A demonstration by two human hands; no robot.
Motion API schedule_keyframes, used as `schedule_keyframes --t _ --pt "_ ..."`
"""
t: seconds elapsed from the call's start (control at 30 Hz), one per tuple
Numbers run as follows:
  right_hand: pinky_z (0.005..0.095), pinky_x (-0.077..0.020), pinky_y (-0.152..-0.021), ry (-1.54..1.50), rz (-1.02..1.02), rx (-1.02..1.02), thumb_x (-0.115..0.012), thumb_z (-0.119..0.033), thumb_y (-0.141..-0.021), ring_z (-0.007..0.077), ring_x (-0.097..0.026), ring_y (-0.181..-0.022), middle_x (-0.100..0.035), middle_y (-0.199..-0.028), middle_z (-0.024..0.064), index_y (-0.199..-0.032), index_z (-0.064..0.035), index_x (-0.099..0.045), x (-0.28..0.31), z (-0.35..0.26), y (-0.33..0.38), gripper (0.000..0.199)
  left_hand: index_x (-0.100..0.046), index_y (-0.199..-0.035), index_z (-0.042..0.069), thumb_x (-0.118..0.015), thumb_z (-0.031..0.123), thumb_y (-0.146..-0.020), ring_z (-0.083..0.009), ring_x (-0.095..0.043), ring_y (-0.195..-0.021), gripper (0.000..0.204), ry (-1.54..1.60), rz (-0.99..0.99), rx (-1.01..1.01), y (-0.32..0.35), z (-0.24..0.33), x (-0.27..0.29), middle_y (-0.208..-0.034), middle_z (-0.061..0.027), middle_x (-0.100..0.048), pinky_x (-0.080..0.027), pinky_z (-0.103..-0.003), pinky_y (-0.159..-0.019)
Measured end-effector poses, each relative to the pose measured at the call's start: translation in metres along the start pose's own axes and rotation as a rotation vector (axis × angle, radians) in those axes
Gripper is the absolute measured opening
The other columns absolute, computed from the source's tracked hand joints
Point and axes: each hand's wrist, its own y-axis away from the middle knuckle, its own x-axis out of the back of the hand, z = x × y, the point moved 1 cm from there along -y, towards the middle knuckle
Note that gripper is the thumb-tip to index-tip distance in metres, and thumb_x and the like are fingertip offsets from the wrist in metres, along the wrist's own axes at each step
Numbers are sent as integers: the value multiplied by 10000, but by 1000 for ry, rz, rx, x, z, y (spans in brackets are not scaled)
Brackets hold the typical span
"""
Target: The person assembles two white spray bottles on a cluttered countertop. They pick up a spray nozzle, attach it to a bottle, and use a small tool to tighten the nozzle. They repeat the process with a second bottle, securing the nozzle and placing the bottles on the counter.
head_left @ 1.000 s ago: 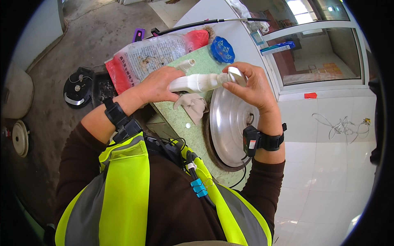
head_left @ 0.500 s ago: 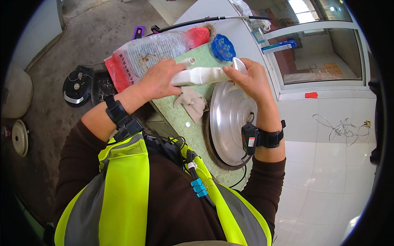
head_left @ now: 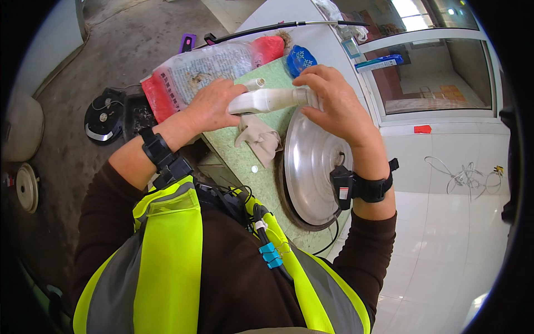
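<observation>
A white plastic pipe-like piece [head_left: 261, 101] lies level above the table, wide at its left part and narrowing toward a ribbed collar [head_left: 302, 97] at the right. Its exact kind I cannot make out. My left hand [head_left: 212, 104] is closed around the left end, where a short white tube [head_left: 255, 84] sticks out beside it. At the collar end my right hand [head_left: 342, 106] has thumb and forefinger spread, one on each side of the piece. Its other fingers are partly hidden. Below the piece lies a crumpled beige cloth [head_left: 260, 142].
A round metal lid [head_left: 314, 172] covers much of the green tabletop [head_left: 233, 158]. Beyond are a red-and-white sack [head_left: 208, 69], a blue dish [head_left: 301, 60] and a long black pole [head_left: 256, 31]. A window [head_left: 428, 78] borders the right; a black round device [head_left: 104, 117] sits on the floor.
My right hand has opened its pinch and shifted slightly right. The flared white part it pinched no longer shows. My left hand keeps its hold nearly in place.
</observation>
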Motion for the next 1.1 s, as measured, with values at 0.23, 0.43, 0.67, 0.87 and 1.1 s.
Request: schedule_keyframes --t 0.23,0.43,0.67,0.87,1.1 --pt "411 -452 -728 70 -199 -75 -730 -141 -604 322 -562 -859 -615 -779 125 -914 -43 -638 -7 7 -14 339 -591 -1031 96 -732 240 -619 -329 -527 -882 458 -70 -2 -27 1 4 0 -876 -129 -547 -455 -422 -750" --pt "404 -478 -741 64 -416 -166 -683 -193 -668 332 -601 -835 -642 -798 176 -941 -27 -664 -14 12 -21 320 -579 -1013 92 -697 186 -600 -328 -514 -873 440 -24 -50 5 5 3 -6 -877 -128 -528 -447 -420 -739" --pt "366 -488 -735 30 -657 -316 -667 -232 -755 309 -615 -805 -647 -877 171 -1014 -25 -656 -21 17 -30 332 -577 -1012 69 -704 179 -582 -336 -512 -865 462 6 22 -58 6 -3 -16 -880 -134 -539 -447 -417 -741" --pt "297 -451 -851 -623 -331 -431 -528 -278 -914 220 -604 -942 -656 -1029 128 -1129 -27 -625 -15 35 -18 345 -587 -1053 43 -720 158 -594 -269 -584 -869 492 379 -231 19 1 -17 -18 -921 -115 -622 -464 -355 -793" --pt "366 -381 -1012 -1366 103 -218 -733 -371 -740 291 -476 -1237 -484 -1326 209 -1357 11 -379 -39 43 2 808 -575 -1132 38 -748 161 -636 -109 -564 -875 539 838 -518 205 -5 0 1 -949 -26 -636 -463 -271 -831"
